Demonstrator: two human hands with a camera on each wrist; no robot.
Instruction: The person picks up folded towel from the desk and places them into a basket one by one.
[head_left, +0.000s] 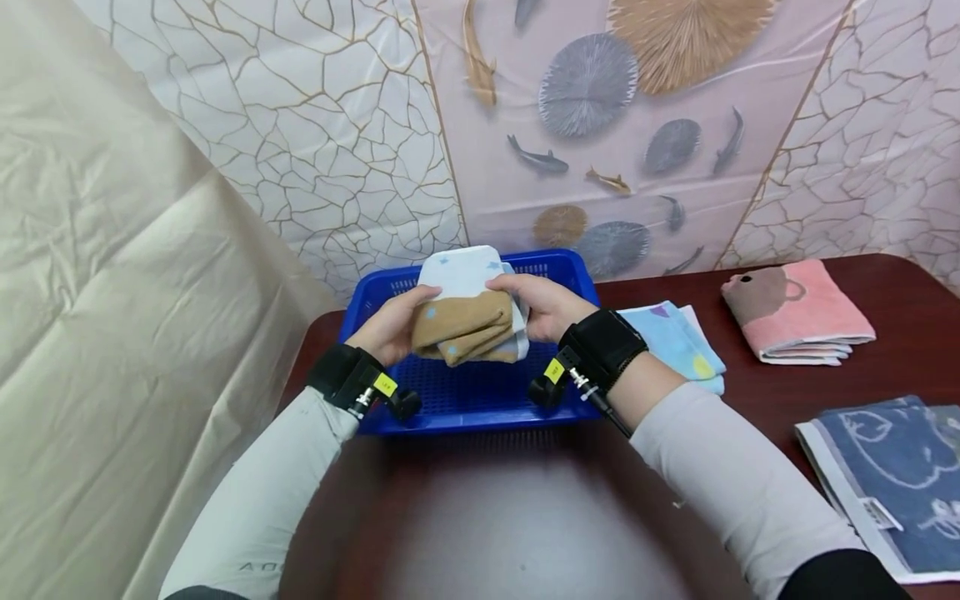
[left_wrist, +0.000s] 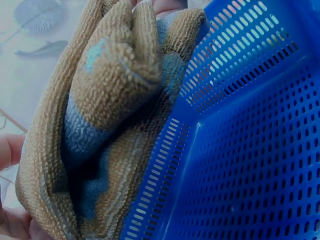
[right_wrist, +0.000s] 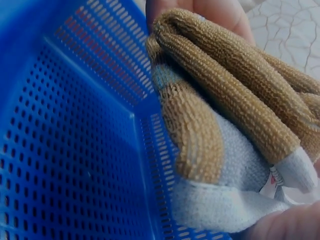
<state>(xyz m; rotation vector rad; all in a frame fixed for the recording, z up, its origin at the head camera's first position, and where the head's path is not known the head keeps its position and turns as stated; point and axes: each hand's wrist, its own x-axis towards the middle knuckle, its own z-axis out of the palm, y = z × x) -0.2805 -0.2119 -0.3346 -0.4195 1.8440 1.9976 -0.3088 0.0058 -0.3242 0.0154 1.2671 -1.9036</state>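
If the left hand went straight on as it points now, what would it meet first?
The left hand would first push into the folded brown-and-white towel it grips. Beyond that, probably the far side of the blue basket or the patterned backdrop; depth is unclear.

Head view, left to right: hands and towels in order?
Left hand → brown-and-white towel → right hand → light blue towel → pink towel → dark blue towel, cut off by the right edge.
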